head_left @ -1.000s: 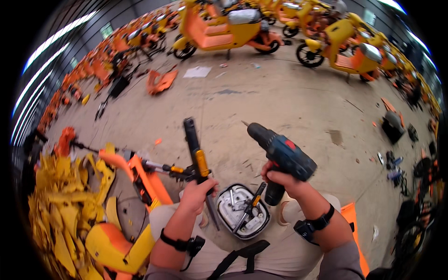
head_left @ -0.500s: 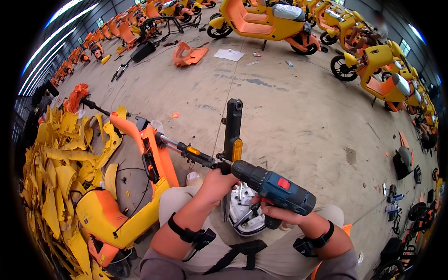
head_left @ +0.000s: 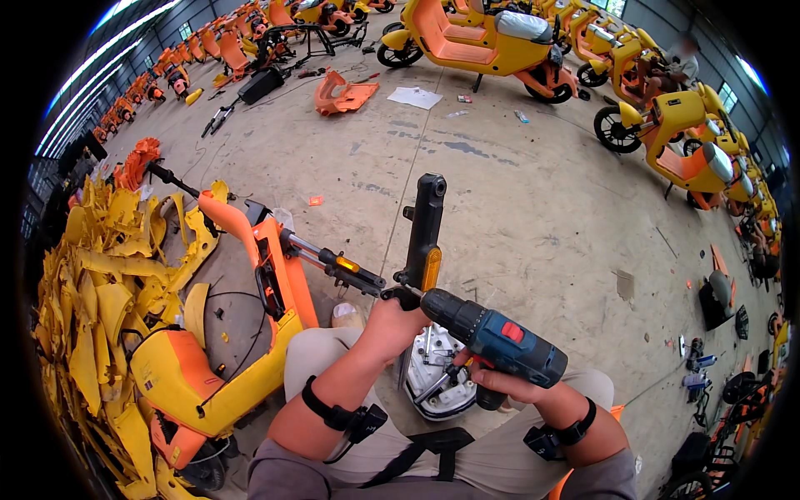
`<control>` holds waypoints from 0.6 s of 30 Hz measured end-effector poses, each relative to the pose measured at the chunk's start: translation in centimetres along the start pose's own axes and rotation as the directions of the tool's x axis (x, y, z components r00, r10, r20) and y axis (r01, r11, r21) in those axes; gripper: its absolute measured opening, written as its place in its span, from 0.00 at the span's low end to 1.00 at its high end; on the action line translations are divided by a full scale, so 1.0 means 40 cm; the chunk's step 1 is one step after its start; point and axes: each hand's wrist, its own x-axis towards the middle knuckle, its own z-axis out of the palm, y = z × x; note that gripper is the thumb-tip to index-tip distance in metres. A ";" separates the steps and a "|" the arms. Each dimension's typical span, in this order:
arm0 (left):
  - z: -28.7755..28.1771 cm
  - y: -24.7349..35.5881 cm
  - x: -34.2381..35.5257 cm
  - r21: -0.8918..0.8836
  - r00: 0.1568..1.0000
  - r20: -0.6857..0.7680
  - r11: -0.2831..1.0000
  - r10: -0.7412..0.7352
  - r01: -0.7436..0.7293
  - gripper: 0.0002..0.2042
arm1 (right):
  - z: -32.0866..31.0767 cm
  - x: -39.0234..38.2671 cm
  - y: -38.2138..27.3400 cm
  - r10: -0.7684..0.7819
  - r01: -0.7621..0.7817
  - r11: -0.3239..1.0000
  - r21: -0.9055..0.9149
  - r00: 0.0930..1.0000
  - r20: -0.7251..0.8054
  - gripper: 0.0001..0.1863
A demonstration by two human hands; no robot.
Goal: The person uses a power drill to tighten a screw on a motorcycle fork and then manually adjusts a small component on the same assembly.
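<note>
Upright before me stands a black fork leg [head_left: 423, 225] with an amber reflector [head_left: 431, 268] on its side. My left hand [head_left: 396, 323] is closed around its lower end. In my right hand [head_left: 508, 385] is a blue and black cordless drill [head_left: 512, 337], its chuck pointing left toward the fork leg's base, just beside my left fingers. The drill's tip is mostly hidden there. Below, between my knees, lies a white and silver part like a lamp housing [head_left: 440, 350]. A second fork leg [head_left: 358, 279], also with an amber reflector, reaches from the left toward my left hand.
On my left lies a yellow and orange scooter body [head_left: 250, 379] beside a heap of yellow panels [head_left: 100, 317]. An orange panel [head_left: 342, 96] and white paper [head_left: 414, 97] lie ahead. Yellow scooters [head_left: 475, 42] stand beyond; a person [head_left: 679, 67] sits at the far right.
The view has shifted slightly. The fork leg leans a little further right, and the drill has moved slightly with it. Both hands keep their grip.
</note>
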 end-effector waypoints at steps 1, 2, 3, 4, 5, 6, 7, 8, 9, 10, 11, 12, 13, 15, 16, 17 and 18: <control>0.003 0.008 -0.006 -0.002 1.000 0.003 1.000 0.000 0.000 0.07 | 0.000 -0.003 -0.001 -0.009 0.009 1.000 -0.003 1.000 -0.004 0.16; 0.006 0.022 -0.013 0.043 0.998 -0.003 0.997 0.067 -0.067 0.08 | -0.001 -0.007 -0.001 -0.019 0.019 1.000 -0.006 1.000 -0.009 0.16; -0.004 0.035 -0.025 0.095 0.990 -0.022 0.987 0.136 -0.133 0.08 | 0.004 -0.003 -0.002 -0.025 0.025 1.000 -0.002 1.000 0.003 0.16; -0.016 0.040 -0.031 0.101 0.990 -0.036 0.986 0.138 -0.134 0.08 | 0.007 0.000 -0.002 -0.008 0.006 0.998 0.063 1.000 0.027 0.17; -0.030 0.043 -0.037 0.168 0.982 -0.057 0.971 0.180 -0.168 0.09 | 0.012 0.004 -0.001 0.008 -0.015 0.992 0.127 0.999 0.053 0.17; -0.018 0.031 -0.022 0.218 0.975 -0.043 0.955 0.218 -0.203 0.10 | 0.003 -0.006 0.010 0.017 -0.021 0.993 0.120 0.999 0.038 0.17; -0.006 0.019 -0.011 0.209 0.976 -0.029 0.956 0.216 -0.205 0.10 | -0.005 -0.016 0.023 0.030 -0.035 0.978 0.207 0.999 0.028 0.17; 0.006 0.008 -0.001 0.138 0.968 -0.016 0.959 0.251 -0.246 0.10 | -0.011 -0.025 0.031 0.043 -0.047 0.955 0.293 0.999 0.020 0.17; 0.004 0.004 -0.002 0.080 0.958 -0.021 0.956 0.286 -0.283 0.11 | -0.008 -0.024 0.023 0.040 -0.046 0.954 0.297 0.999 0.024 0.17; 0.001 -0.005 0.001 0.085 0.958 -0.024 0.956 0.285 -0.282 0.11 | -0.005 -0.024 0.008 0.062 -0.065 0.950 0.306 0.998 0.019 0.17; -0.002 -0.015 0.004 0.099 0.958 -0.045 0.956 0.282 -0.276 0.12 | -0.003 -0.024 0.001 0.084 -0.084 0.945 0.315 0.996 0.013 0.17; -0.003 -0.020 0.006 0.110 0.958 -0.063 0.956 0.279 -0.272 0.13 | -0.003 -0.025 0.002 0.083 -0.083 0.946 0.315 0.996 0.013 0.17; -0.002 -0.020 0.006 0.110 0.958 -0.062 0.956 0.280 -0.273 0.13 | -0.006 -0.027 0.006 0.085 -0.086 0.945 0.315 0.996 0.017 0.17; -0.001 -0.020 0.005 0.087 0.957 -0.075 0.958 0.279 -0.273 0.11 | -0.009 -0.027 0.010 0.087 -0.089 0.945 0.315 0.996 0.020 0.18; -0.001 -0.026 0.008 0.087 0.957 -0.074 0.958 0.280 -0.273 0.11 | -0.009 -0.026 0.010 0.078 -0.082 0.948 0.308 0.997 0.025 0.17; -0.003 -0.033 0.012 0.130 0.954 -0.091 0.954 0.284 -0.271 0.11 | -0.009 -0.026 0.009 0.070 -0.075 0.951 0.301 0.997 0.030 0.17; -0.006 -0.037 0.012 0.177 0.951 -0.112 0.947 0.289 -0.267 0.11 | -0.006 -0.023 0.006 0.068 -0.075 0.950 0.302 0.997 0.032 0.17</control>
